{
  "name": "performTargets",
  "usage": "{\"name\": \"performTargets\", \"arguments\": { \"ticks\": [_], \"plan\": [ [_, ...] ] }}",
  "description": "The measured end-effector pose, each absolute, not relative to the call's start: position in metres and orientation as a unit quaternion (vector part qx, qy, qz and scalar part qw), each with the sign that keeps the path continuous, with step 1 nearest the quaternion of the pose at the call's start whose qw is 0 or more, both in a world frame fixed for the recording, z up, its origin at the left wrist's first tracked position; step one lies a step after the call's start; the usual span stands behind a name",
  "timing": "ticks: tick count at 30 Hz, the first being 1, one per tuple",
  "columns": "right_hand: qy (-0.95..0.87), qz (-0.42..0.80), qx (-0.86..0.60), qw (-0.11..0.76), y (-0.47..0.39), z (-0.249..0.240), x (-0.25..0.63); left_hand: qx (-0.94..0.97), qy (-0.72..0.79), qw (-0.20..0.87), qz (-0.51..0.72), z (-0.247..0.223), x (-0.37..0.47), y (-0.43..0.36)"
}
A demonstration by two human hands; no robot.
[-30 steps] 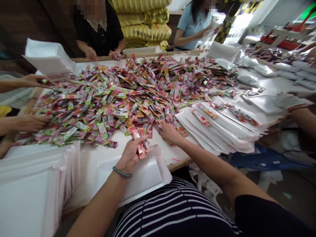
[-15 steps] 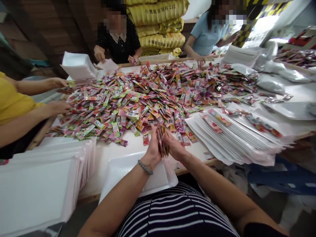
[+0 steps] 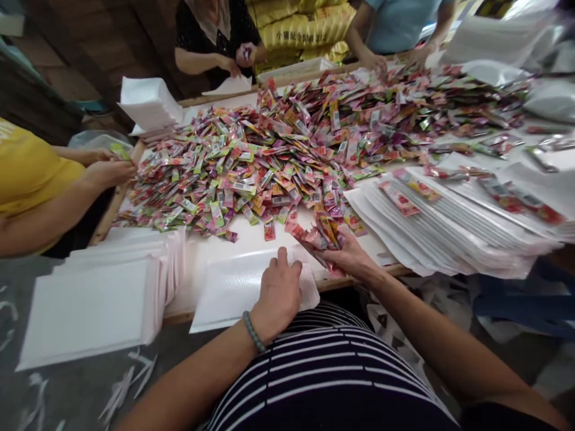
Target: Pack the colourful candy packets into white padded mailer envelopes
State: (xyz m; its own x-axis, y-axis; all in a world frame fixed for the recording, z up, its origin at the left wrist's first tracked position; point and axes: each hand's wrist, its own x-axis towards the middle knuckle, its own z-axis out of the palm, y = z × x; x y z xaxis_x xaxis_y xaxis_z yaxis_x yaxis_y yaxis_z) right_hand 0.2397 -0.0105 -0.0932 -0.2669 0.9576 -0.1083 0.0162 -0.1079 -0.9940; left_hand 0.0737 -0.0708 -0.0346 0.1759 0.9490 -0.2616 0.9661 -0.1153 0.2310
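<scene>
A bunch of packets (image 3: 321, 234) is gripped by the right hand (image 3: 353, 257), at one o'clock from the left hand (image 3: 281, 290), which is held loosely open over a white envelope (image 3: 233, 281) on the desk (image 3: 248, 238). Its edge seems to be reached for; a gentle pinch may be needed.
</scene>
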Motion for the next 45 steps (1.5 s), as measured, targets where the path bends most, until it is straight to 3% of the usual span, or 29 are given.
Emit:
{"name": "performTargets", "arguments": {
  "ticks": [3,12,19,24,29,33,41,45],
  "plan": [
    [-0.637,0.543,-0.423,0.347,-0.023,-0.101,0.241,0.741,0.647,0.122,-0.131,-0.035,0.07,-0.079],
    [-0.826,0.409,-0.286,0.261,-0.036,-0.097,0.221,0.718,0.69,0.014,-0.09,-0.022,0.045,-0.092],
    [-0.902,0.181,-0.342,0.192,-0.044,-0.091,0.191,0.726,0.678,0.119,-0.022,-0.024,0.042,-0.092],
    [-0.893,0.057,-0.439,0.081,-0.039,-0.075,0.176,0.745,0.649,0.138,0.061,-0.03,0.044,-0.083],
    [-0.924,0.061,-0.375,0.029,-0.033,-0.063,0.173,0.741,0.654,0.133,0.08,-0.031,0.044,-0.081],
    [-0.904,0.063,-0.42,-0.047,-0.029,-0.054,0.171,0.76,0.628,0.155,0.071,-0.032,0.045,-0.083],
    [-0.921,0.109,-0.372,0.039,-0.015,-0.049,0.16,0.728,0.645,0.188,0.137,-0.027,0.05,-0.075],
    [-0.961,0.154,-0.23,-0.005,0.007,-0.026,0.155,0.695,0.647,0.229,0.217,-0.02,0.043,-0.064]
  ]
}}
